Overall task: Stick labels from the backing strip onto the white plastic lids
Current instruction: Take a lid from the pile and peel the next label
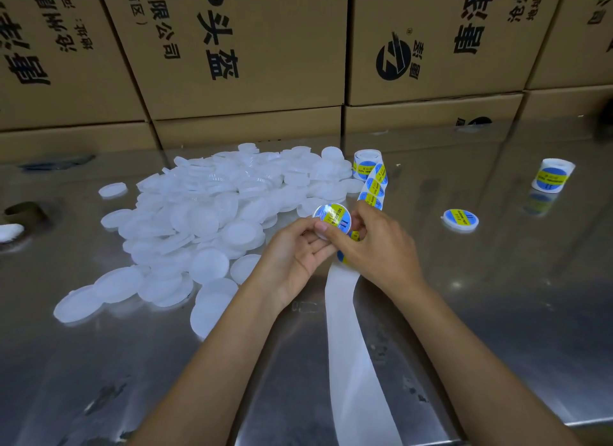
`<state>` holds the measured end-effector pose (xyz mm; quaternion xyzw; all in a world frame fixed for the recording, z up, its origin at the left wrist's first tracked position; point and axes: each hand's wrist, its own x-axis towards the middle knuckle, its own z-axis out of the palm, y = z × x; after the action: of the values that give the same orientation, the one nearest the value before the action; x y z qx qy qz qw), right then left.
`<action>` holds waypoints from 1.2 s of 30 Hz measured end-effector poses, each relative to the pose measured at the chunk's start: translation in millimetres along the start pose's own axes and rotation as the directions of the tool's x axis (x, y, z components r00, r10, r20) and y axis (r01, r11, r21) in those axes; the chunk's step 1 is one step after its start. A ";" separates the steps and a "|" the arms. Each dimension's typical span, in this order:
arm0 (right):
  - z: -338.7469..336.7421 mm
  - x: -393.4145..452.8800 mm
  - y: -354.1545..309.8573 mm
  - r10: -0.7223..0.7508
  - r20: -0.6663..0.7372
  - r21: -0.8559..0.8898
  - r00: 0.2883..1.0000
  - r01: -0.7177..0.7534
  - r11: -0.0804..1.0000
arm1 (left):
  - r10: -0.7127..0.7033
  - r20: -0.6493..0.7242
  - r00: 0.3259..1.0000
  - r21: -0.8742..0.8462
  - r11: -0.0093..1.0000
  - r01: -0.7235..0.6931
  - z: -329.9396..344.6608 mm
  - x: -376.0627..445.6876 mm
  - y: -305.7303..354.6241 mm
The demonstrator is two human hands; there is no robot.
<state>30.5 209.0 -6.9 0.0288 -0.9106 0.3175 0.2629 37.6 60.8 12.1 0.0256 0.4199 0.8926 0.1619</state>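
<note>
1. Two hands meet above the middle of the counter (497,313), both grasping one white lid (323,234) that carries a blue and yellow label (332,215) on its upturned face.
2. Left hand (295,256) lies palm up under the lid, its fingers curled round the lid's near left edge and its thumb against the rim.
3. Right hand (371,243) comes in from the right, thumb pressed on the lid's near edge and fingers curled behind its right side.
4. Backing strip (351,346) runs from under the hands toward the near edge as a bare white band; far of the hands the same strip still bears labels and leads up to a label roll (365,161) standing just right of the lid pile.
5. Pile of unlabelled white lids (212,220) spreads over the left and far middle of the counter, many overlapping.
6. One finished lid (460,219) with its label up lies alone to the right of the hands, well apart from the pile.
7. Second label roll (550,176) stands farther right.
8. Cardboard boxes (232,47) printed in black characters are stacked along the far side.
</note>
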 end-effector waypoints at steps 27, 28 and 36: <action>1.7 0.2 5.5 -0.106 0.187 0.127 0.977 0.083 0.988 | 0.355 -0.151 0.923 0.488 0.839 -0.243 -6.6 -3.3 4.2; 1.1 -0.1 5.7 -0.119 0.189 0.126 0.975 0.097 0.987 | 0.364 -0.169 0.916 0.490 0.837 -0.243 -5.4 -3.9 3.8; 0.8 -3.7 0.9 -0.140 0.150 0.084 0.979 0.128 0.988 | 0.348 -0.173 0.921 0.516 0.829 -0.216 -0.1 -8.0 5.0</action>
<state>33.1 208.8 -9.8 0.1245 -0.9119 0.3294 0.2107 43.8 55.3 16.6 0.0105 0.6401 0.7671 -0.0408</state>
